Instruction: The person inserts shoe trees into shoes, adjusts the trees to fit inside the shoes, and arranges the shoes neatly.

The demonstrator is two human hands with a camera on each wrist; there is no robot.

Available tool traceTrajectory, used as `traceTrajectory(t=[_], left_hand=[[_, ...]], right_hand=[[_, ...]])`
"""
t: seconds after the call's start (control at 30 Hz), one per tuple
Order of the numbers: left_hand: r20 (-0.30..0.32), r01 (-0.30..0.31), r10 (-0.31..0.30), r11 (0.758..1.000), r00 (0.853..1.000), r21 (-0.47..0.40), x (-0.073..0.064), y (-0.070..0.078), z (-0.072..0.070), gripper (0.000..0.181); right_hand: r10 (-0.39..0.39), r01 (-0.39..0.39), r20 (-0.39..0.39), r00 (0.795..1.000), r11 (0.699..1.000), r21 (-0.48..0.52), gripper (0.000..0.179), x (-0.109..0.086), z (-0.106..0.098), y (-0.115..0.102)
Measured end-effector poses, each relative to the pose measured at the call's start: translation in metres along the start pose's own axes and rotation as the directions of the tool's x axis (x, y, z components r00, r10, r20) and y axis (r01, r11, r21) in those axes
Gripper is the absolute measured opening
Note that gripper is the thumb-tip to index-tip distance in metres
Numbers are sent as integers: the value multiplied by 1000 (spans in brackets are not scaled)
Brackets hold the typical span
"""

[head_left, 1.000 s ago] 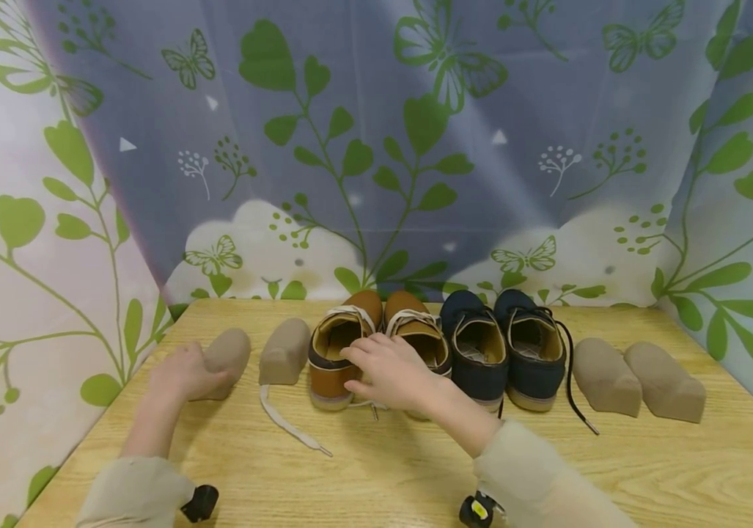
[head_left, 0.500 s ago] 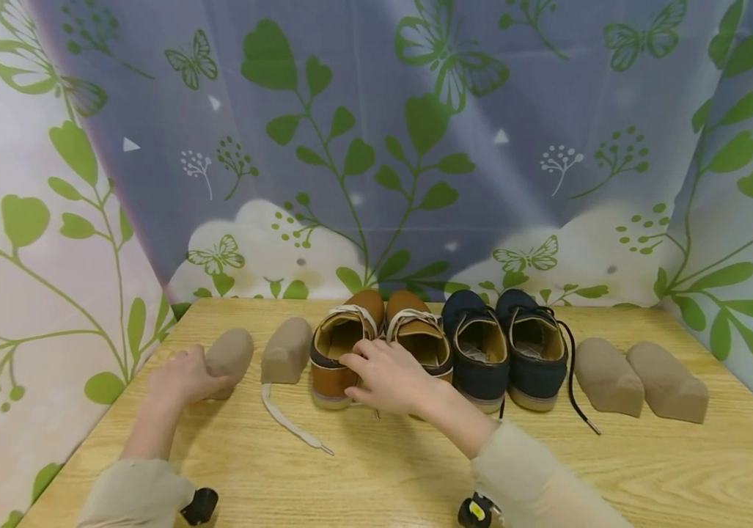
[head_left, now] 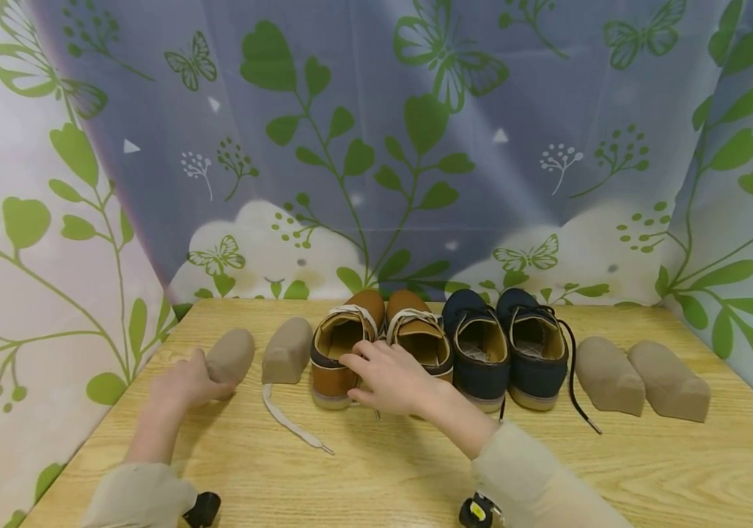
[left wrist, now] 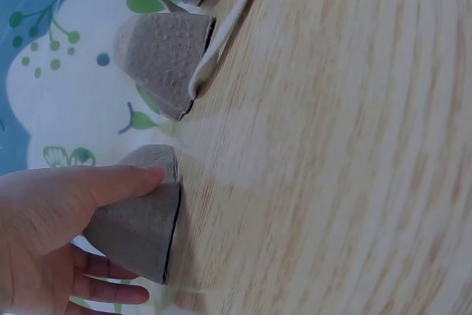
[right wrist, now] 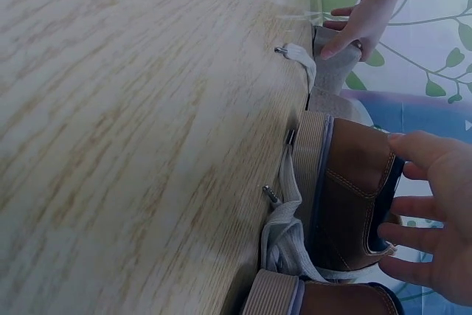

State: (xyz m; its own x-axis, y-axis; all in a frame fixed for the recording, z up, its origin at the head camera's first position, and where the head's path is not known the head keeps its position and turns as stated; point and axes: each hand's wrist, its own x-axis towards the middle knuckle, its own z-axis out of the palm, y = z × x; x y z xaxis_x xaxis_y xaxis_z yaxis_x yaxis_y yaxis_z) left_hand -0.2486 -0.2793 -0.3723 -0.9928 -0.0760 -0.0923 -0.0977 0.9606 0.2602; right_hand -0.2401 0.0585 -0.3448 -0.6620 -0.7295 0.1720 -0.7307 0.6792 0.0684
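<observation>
In the head view, a brown shoe point(head_left: 333, 383) with white laces stands heel toward me, its twin point(head_left: 424, 343) on its right. My right hand point(head_left: 392, 378) hovers at the left shoe's heel, fingers loosely spread. Its thumb and fingertips lie at the collar in the right wrist view, apparently touching. Farther left, a grey-brown moulded shoe insert point(head_left: 231, 356) lies on the table. My left hand point(head_left: 185, 381) rests beside it. In the left wrist view the thumb lies on the insert point(left wrist: 140, 226), with the other fingers spread loosely beyond it.
A second insert point(head_left: 287, 350) lies between the left hand and the brown shoes, a white lace point(head_left: 284, 419) trailing before it. Right of the brown pair stand navy shoes point(head_left: 537, 374) with a loose black lace point(head_left: 572, 392). Two more inserts point(head_left: 607, 378) lie at the right.
My left hand's thumb has shifted slightly down and its fingers have loosened at the insert, showing more of it. The right hand and the shoes have hardly moved.
</observation>
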Motion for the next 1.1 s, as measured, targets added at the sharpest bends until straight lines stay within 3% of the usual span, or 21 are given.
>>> traceTrajectory(t=[0.37,0.5,0.77,1.1], left_hand=[[-12,13,-14,999,1000,-52,1,2,1,86],[-64,15,-21,996,998,-89,1,4,-2,84],[-191,-46,22,992,981,-120,0,11,-4,69],[-283,-45,5,990,959,-136,4,12,-1,65]], right_hand=[[-14,14,-10,1000,1000,5,49,-2,2,0],[-17,17,-12,1000,1000,4,50,-2,2,1],[-14,14,-16,1000,1000,-3,50,-2,3,3],[-13,13,-21,1000,1000,7,50,-2,3,2]])
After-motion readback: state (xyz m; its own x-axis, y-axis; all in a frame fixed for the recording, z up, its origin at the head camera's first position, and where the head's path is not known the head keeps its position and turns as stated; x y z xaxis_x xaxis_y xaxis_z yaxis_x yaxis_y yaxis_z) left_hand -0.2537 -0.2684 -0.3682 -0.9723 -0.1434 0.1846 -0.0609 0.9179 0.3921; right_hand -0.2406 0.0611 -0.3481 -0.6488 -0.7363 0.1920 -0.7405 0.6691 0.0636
